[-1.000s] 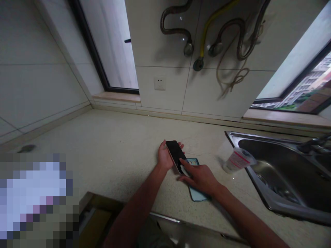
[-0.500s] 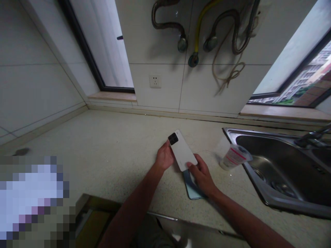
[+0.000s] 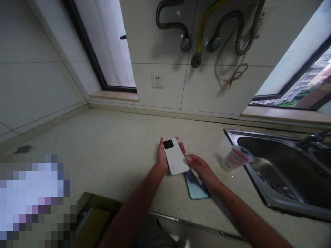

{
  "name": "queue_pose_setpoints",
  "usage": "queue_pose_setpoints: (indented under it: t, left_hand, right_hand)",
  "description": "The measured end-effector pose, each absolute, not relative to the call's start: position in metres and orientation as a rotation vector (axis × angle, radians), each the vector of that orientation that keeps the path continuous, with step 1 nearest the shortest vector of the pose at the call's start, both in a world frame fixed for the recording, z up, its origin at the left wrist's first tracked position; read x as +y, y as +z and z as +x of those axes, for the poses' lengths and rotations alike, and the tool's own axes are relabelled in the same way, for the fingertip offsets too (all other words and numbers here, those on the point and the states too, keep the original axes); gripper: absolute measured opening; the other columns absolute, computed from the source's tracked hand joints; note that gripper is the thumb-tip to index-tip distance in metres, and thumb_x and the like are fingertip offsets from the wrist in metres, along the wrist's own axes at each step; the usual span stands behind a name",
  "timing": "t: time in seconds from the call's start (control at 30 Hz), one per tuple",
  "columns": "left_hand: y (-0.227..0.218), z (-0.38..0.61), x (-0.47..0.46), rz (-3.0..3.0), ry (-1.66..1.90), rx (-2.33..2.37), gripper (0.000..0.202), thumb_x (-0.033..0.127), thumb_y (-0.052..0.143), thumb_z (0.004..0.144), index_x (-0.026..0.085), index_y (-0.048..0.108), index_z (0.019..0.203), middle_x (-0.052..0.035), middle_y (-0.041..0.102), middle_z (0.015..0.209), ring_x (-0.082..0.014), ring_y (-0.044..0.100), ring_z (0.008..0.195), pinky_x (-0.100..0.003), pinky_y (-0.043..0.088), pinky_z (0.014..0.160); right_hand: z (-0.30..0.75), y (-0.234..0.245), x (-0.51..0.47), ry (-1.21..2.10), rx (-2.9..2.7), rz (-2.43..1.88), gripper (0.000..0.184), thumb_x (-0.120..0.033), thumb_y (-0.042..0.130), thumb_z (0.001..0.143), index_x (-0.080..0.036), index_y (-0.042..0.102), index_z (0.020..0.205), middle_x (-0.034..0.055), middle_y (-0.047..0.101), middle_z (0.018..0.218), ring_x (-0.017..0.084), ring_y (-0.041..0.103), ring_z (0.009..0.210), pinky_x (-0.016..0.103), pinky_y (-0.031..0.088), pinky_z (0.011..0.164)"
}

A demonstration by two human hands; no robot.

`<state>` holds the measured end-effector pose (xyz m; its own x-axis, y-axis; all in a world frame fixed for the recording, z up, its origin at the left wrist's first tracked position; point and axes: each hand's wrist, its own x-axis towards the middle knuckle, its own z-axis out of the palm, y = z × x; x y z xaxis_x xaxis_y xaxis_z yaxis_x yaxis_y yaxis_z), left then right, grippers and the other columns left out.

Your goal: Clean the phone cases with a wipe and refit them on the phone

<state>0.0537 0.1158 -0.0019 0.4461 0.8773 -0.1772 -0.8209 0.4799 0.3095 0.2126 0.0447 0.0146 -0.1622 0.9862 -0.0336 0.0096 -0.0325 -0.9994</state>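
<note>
My left hand (image 3: 162, 155) is wrapped round a white smartphone (image 3: 178, 159) from below, its fingertips showing past the phone's far right edge. The phone's back faces up, with a black camera block at its upper left corner. Beside the phone's lower right corner is my right hand (image 3: 204, 170), fingers bent and closed. A thin pale thing (image 3: 196, 175) shows under that hand; its kind cannot be made out. Below it, a light blue phone-like slab (image 3: 196, 189) lies on the counter, partly covered by the right hand.
A clear plastic cup with red print (image 3: 236, 158) leans beside the steel sink (image 3: 254, 182) on the right. The speckled counter (image 3: 124, 137) runs to the tiled wall, which carries a socket (image 3: 157, 81) and hoses (image 3: 200, 31). A blurred-out patch covers the lower left.
The white phone has shifted slightly left and down and now rests in my left hand, whose fingers have closed round it. My right hand has let go of its lower end.
</note>
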Motion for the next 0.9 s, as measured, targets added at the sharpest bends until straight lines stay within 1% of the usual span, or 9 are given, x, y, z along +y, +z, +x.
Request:
queue_pose_setpoints:
  t: [0.07, 0.17, 0.23, 0.33, 0.43, 0.57, 0.7, 0.8, 0.9]
  left_hand:
    - [-0.005, 0.054, 0.119, 0.19, 1.062, 0.353, 0.073, 0.072, 0.032, 0.088, 0.013, 0.063, 0.118, -0.0149, 0.071, 0.087, -0.0261, 0.069, 0.079, -0.043, 0.052, 0.08]
    - [-0.008, 0.054, 0.119, 0.243, 1.03, 0.366, 0.075, 0.074, 0.032, 0.087, 0.013, 0.063, 0.117, -0.0165, 0.072, 0.089, -0.0279, 0.07, 0.079, -0.044, 0.053, 0.078]
    - [-0.009, 0.054, 0.118, 0.279, 0.998, 0.379, 0.077, 0.075, 0.032, 0.087, 0.012, 0.062, 0.12, -0.0178, 0.072, 0.091, -0.0292, 0.07, 0.08, -0.045, 0.053, 0.079]
    - [-0.009, 0.055, 0.116, 0.316, 0.951, 0.39, 0.081, 0.076, 0.029, 0.087, 0.012, 0.062, 0.122, -0.0189, 0.073, 0.091, -0.0298, 0.071, 0.078, -0.043, 0.053, 0.075]
    - [-0.008, 0.056, 0.116, 0.317, 0.922, 0.385, 0.082, 0.076, 0.024, 0.088, 0.011, 0.063, 0.12, -0.0193, 0.074, 0.09, -0.0289, 0.072, 0.077, -0.037, 0.053, 0.069]
    - [-0.008, 0.06, 0.117, 0.283, 0.967, 0.364, 0.083, 0.078, 0.026, 0.087, 0.011, 0.063, 0.12, -0.02, 0.074, 0.092, -0.0312, 0.072, 0.09, -0.04, 0.052, 0.08]
    - [-0.014, 0.061, 0.12, 0.27, 0.948, 0.352, 0.081, 0.079, 0.029, 0.085, 0.014, 0.064, 0.118, -0.0194, 0.073, 0.097, -0.032, 0.071, 0.088, -0.044, 0.051, 0.081]
    - [-0.018, 0.062, 0.12, 0.27, 0.913, 0.319, 0.078, 0.078, 0.032, 0.086, 0.015, 0.066, 0.115, -0.0178, 0.073, 0.098, -0.0312, 0.071, 0.085, -0.046, 0.052, 0.081]
    - [-0.017, 0.065, 0.117, 0.25, 0.902, 0.321, 0.077, 0.076, 0.033, 0.087, 0.013, 0.067, 0.114, -0.0171, 0.073, 0.094, -0.0302, 0.071, 0.083, -0.045, 0.052, 0.081]
  right_hand:
    - [0.224, 0.016, 0.052, 1.129, -1.24, -1.25, 0.042, -0.059, 0.061, 0.082, -0.022, 0.069, 0.1, 0.0046, 0.068, 0.09, 0.02, 0.061, 0.078, 0.03, 0.049, 0.064]
    - [0.234, 0.016, 0.058, 1.015, -1.173, -1.344, 0.046, -0.054, 0.055, 0.087, -0.022, 0.063, 0.119, 0.0018, 0.062, 0.079, 0.016, 0.053, 0.062, 0.027, 0.042, 0.051]
    - [0.235, 0.013, 0.06, 0.987, -1.189, -1.349, 0.049, -0.049, 0.055, 0.087, -0.022, 0.058, 0.128, 0.0002, 0.059, 0.076, 0.015, 0.051, 0.059, 0.026, 0.041, 0.05]
    - [0.229, 0.005, 0.063, 0.92, -1.234, -1.269, 0.057, -0.044, 0.062, 0.082, -0.022, 0.051, 0.133, 0.0017, 0.062, 0.087, 0.017, 0.058, 0.072, 0.03, 0.051, 0.064]
    - [0.225, -0.002, 0.066, 0.886, -1.223, -1.2, 0.067, -0.042, 0.068, 0.078, -0.024, 0.043, 0.138, 0.0061, 0.064, 0.106, 0.02, 0.064, 0.089, 0.037, 0.056, 0.079]
    - [0.222, 0.003, 0.063, 0.817, -1.18, -1.145, 0.067, -0.039, 0.069, 0.08, -0.027, 0.04, 0.139, 0.0125, 0.057, 0.131, 0.024, 0.067, 0.105, 0.042, 0.057, 0.088]
    - [0.217, 0.017, 0.062, 0.763, -1.155, -1.04, 0.059, -0.036, 0.068, 0.082, -0.027, 0.045, 0.136, 0.015, 0.055, 0.137, 0.028, 0.063, 0.118, 0.047, 0.054, 0.095]
    - [0.213, 0.021, 0.065, 0.586, -1.263, -1.079, 0.042, -0.034, 0.067, 0.084, -0.025, 0.059, 0.124, 0.0145, 0.052, 0.142, 0.028, 0.06, 0.121, 0.047, 0.053, 0.096]
    - [0.209, 0.013, 0.067, 0.378, -1.544, -1.115, 0.022, -0.03, 0.059, 0.09, -0.023, 0.069, 0.109, 0.0123, 0.058, 0.135, 0.027, 0.059, 0.12, 0.048, 0.05, 0.1]
